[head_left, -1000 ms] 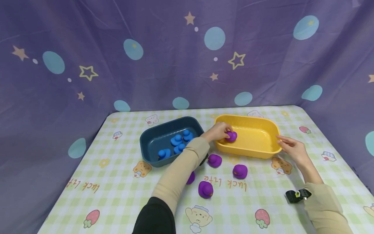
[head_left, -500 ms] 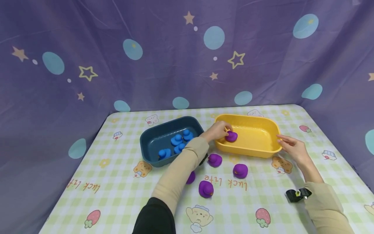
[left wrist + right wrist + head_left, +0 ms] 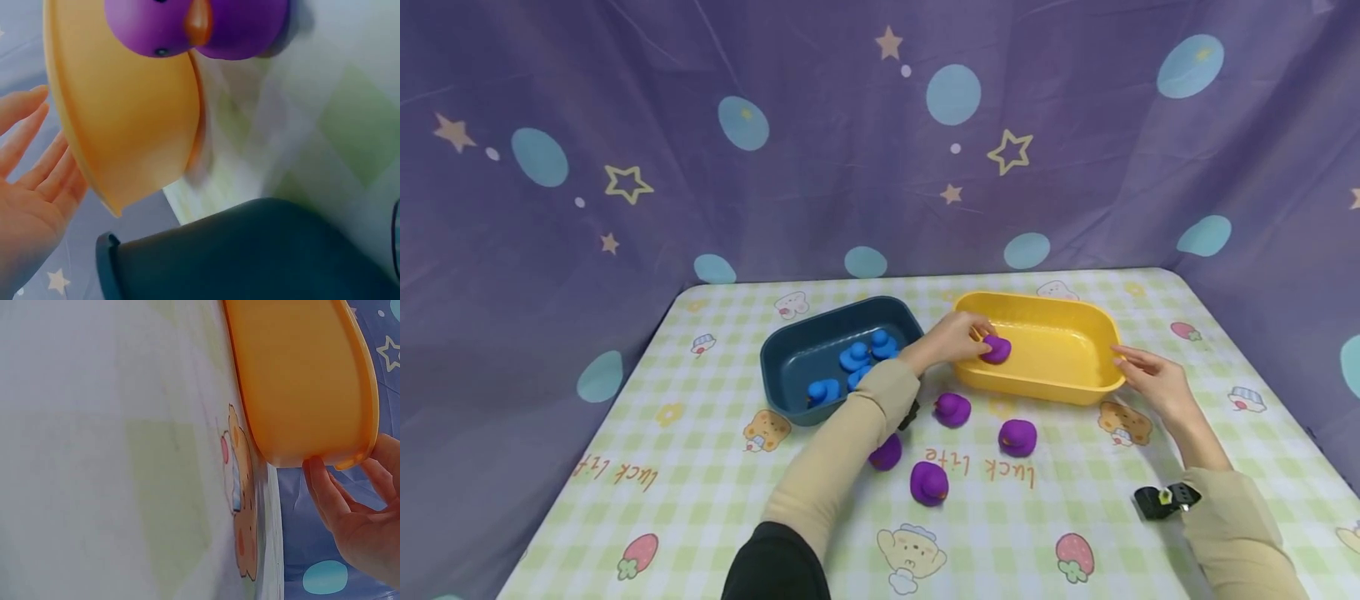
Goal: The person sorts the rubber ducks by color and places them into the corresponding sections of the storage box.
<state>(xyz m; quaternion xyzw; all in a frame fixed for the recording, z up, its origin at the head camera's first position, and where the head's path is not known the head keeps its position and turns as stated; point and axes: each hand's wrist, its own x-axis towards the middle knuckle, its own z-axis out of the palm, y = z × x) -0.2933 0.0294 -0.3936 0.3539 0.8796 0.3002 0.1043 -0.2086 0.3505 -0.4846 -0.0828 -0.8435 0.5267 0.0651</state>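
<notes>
My left hand (image 3: 953, 337) reaches over the left rim of a yellow plastic bin (image 3: 1052, 388), its fingers loosely spread beside a purple rubber duck (image 3: 997, 350) inside. The left wrist view shows that hand (image 3: 34, 194) with its fingertips behind the bin wall. At the bin's right end, my right hand (image 3: 1157, 385) pinches the rim; in the right wrist view its thumb is against the outer wall and a finger lies over the edge. Several more purple ducks, such as one near the bin (image 3: 952, 410), sit on the table.
A dark teal bin (image 3: 790, 367) holding several blue ducks (image 3: 855, 357) stands left of the yellow one, partly covered by my left forearm. The checked tablecloth (image 3: 715, 517) covers the table. A patterned purple curtain (image 3: 820, 192) hangs behind. Another purple duck (image 3: 1017, 438) lies toward the right.
My left forearm and wrist have shifted slightly left, and the left fingers have eased off the purple duck in the yellow bin. The right hand and both bins have stayed put.
</notes>
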